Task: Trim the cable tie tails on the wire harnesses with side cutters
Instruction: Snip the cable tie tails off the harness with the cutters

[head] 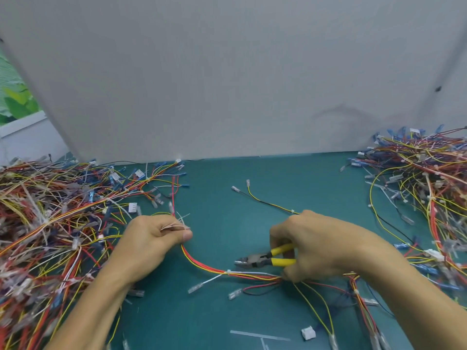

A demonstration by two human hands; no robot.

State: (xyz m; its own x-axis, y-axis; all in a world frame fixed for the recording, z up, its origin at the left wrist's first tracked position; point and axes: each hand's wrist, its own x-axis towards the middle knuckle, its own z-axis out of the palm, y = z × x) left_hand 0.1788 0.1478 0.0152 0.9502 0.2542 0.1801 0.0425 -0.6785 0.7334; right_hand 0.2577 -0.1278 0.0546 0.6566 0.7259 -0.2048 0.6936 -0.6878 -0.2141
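A wire harness (202, 263) of red, yellow and white wires curves across the green mat between my hands. A white cable tie (228, 272) binds it near the middle. My left hand (151, 238) pinches the harness's left end, and thin white cable tie tails (182, 218) stick up past its fingers. My right hand (316, 246) grips the yellow handles of the side cutters (262, 258), whose dark jaws point left just above the tied bundle. The lower fingers of that hand also rest on the wires.
A big pile of harnesses (50, 223) covers the left of the mat, and another pile (429, 185) lies at the right. A white connector (308, 333) and clear cut strips (257, 334) lie near the front edge. A grey partition (227, 84) stands behind.
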